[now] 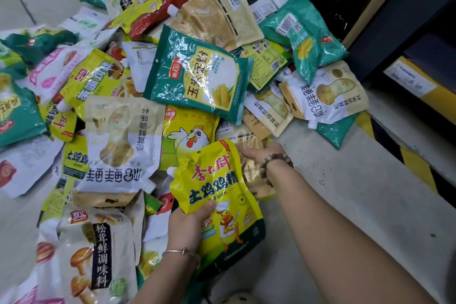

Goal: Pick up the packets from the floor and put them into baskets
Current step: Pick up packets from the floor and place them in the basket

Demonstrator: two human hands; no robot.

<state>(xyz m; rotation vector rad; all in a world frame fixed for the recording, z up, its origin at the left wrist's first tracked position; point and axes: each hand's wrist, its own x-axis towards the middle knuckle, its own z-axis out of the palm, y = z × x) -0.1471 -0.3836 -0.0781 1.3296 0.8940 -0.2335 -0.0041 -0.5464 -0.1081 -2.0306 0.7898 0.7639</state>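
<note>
One yellow packet (217, 187) in left fingers (208, 206); beige packet (253, 175) in right fingers (250, 154).

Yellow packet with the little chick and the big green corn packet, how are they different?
The yellow packet is held up by the left hand; the green corn packet lies on the pile, untouched. The yellow packet shows a cartoon chick; the green corn packet shows corn cobs. The yellow packet's words read upright here; the green corn packet's are upside down. Both are shiny.
</note>
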